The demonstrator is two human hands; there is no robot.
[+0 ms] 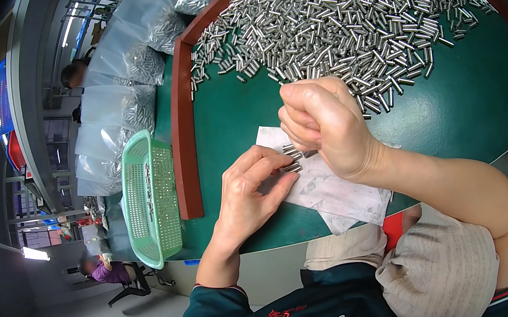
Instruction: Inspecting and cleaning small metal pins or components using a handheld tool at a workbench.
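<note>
My left hand has its thumb and fingertips around a few short, shiny metal pins, just above a stained white cloth. Close beyond and to the right, my right hand is curled into a fist over the cloth. Whatever lies inside that fist, if anything, is hidden. A wide heap of loose metal pins covers the far part of the green tabletop, its near edge reaching up to my right hand.
A dark red wooden rail borders the table on the left. Outside it stand a light green perforated basket with some pins and a row of clear plastic bags holding pins. Another person sits in the background.
</note>
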